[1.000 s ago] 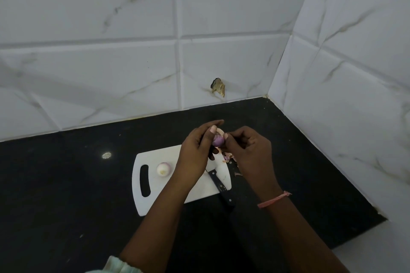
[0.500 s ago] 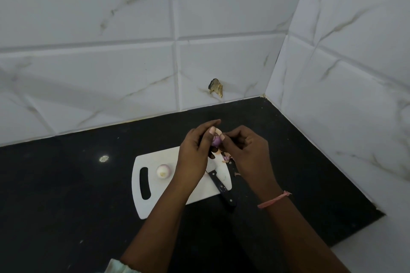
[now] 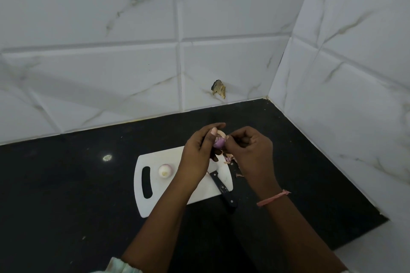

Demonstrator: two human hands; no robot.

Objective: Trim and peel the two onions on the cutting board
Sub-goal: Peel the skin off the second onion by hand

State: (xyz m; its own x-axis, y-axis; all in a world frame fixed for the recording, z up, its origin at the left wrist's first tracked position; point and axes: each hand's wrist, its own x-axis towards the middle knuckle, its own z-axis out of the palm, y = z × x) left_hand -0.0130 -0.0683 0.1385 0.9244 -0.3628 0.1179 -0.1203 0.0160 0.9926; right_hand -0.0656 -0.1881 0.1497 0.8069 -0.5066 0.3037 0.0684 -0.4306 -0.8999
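Knife (image 3: 222,188) and peelings (image 3: 229,159) lie under hands holding onion (image 3: 219,141).

We see a dim, cool-toned picture with a bluish cast over the pale wall tiles (image 3: 133,73). The black worktop (image 3: 55,184) swallows most of the light and shows almost no surface detail. Left of the white cutting board (image 3: 155,201) one small bright glint (image 3: 107,157) sits on the worktop, a reflection of a light above. The cutting board is the brightest thing we see, yet it is not blown out. Shadows are soft and faint; a broad diagonal band darkens the tiles up and left of the cutting board. Tile joints bow near the frame edges, as a wide lens bends them. Detail is soft throughout, with slight smearing on both forearms below the cutting board.
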